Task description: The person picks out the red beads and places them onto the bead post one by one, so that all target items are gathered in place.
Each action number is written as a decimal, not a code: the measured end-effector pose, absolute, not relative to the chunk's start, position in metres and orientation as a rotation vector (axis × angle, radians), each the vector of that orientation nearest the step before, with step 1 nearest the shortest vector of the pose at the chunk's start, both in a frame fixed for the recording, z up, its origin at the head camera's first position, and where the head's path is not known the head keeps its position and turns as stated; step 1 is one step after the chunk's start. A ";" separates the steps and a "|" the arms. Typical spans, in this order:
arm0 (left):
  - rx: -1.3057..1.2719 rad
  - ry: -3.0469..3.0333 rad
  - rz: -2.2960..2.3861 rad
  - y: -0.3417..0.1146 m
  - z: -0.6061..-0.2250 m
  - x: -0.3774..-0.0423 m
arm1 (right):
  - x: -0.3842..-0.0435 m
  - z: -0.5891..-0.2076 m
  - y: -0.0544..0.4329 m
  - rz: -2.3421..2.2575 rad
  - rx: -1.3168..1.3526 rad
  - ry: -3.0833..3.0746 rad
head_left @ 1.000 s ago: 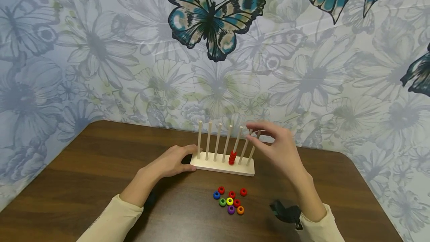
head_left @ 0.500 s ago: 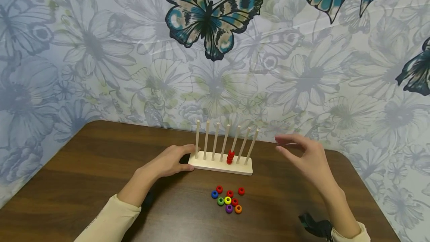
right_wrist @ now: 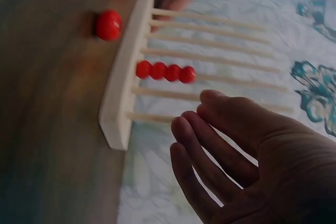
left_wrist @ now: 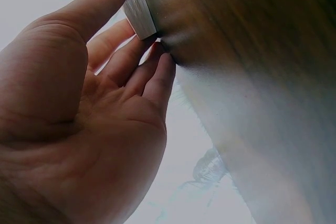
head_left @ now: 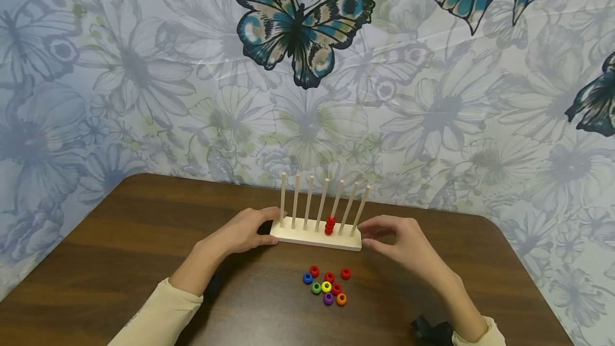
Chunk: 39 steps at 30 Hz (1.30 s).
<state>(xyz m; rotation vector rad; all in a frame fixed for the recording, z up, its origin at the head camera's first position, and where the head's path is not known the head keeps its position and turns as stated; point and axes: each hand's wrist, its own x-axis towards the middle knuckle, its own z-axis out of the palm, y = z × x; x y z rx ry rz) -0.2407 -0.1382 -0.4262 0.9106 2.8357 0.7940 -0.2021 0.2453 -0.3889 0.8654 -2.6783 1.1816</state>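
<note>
Head view, left grip (head_left: 242, 233) pinching pegboard (head_left: 312, 236), right grip (head_left: 403, 242) loosely parted beside it

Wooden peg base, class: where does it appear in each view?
Head: wooden peg base, middle, below centre.
Left wrist: one end of the wooden peg base, top, left of centre.
Right wrist: wooden peg base, left of centre, slanting.
Shared landmark: left hand, at one end in every view.
</note>
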 end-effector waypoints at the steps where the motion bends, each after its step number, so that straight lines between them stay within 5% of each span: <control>1: 0.906 2.837 0.788 -0.138 -0.426 -0.241 | -0.202 -0.391 0.243 1.201 0.887 -2.697; 39: 0.935 2.844 0.807 -0.139 -0.427 -0.240 | -0.198 -0.424 0.214 1.229 1.173 -2.917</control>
